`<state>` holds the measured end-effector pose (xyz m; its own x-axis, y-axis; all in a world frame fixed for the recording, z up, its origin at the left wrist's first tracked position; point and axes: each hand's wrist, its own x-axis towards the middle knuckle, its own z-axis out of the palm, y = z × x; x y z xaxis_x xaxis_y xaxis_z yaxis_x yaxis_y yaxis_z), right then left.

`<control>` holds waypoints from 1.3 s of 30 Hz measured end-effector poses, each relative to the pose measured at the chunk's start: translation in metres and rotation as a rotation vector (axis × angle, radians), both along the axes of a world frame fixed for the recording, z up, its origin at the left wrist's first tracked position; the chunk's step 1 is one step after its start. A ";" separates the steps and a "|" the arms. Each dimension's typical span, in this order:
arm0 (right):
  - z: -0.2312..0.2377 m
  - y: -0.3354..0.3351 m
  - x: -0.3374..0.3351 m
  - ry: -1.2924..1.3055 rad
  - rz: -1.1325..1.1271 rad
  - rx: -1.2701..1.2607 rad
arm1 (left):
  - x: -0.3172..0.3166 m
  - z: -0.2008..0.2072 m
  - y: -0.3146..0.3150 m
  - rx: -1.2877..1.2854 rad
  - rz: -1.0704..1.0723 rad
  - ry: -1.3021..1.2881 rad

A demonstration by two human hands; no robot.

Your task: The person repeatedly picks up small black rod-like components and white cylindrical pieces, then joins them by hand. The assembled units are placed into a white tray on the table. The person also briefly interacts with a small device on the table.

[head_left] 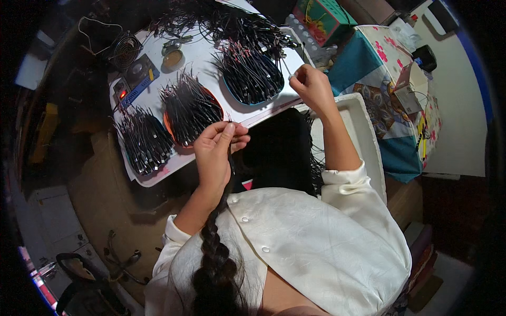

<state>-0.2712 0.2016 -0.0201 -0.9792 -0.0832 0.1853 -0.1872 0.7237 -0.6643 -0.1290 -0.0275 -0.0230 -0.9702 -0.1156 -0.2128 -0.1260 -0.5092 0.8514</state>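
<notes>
My left hand (213,155) is closed, thumb pressed to the fingers, on a thin black cable whose fine wire ends (230,119) poke up past the thumb. It is in front of the orange bowl (217,101), which is packed with black cables (192,113). Farther right, my right hand (314,90) has thumb and fingertips pinched together beside the blue bowl (232,94) of black cables (253,73). Something small and pale shows at its fingertips, too small to name. A third bunch of cables (143,139) with metal plugs stands at the left.
All three bunches stand on a white table (205,58), with loose black cables (211,21) heaped at the back. A soldering station (134,84) with a red light, a round tin (172,59) and a small fan (126,50) are at the left. A white foam box (369,137) stands right.
</notes>
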 end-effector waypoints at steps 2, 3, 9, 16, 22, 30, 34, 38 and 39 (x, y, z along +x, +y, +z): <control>0.002 -0.004 0.008 0.065 -0.056 0.043 | -0.005 0.001 0.009 0.049 0.026 0.026; 0.000 -0.010 0.005 0.095 -0.023 0.052 | -0.010 0.002 0.014 0.056 0.019 0.015; -0.027 -0.042 -0.026 0.146 0.102 0.131 | -0.024 0.011 0.025 0.119 0.028 0.088; -0.032 -0.044 -0.035 0.090 0.125 -0.173 | -0.097 0.012 0.036 0.213 0.039 0.138; -0.026 -0.030 -0.032 -0.334 0.134 -0.762 | -0.173 -0.008 0.057 0.214 0.207 -0.046; -0.004 -0.021 0.020 -0.221 0.129 -1.005 | -0.181 -0.016 0.050 0.143 0.281 0.023; 0.011 -0.024 0.060 -0.118 0.113 -1.166 | -0.153 0.015 0.047 0.206 0.216 0.127; 0.017 -0.037 0.104 0.028 0.178 -1.125 | -0.084 0.043 0.048 0.177 0.117 0.249; 0.016 -0.045 0.114 0.060 0.168 -1.132 | -0.066 0.049 0.048 0.164 0.095 0.300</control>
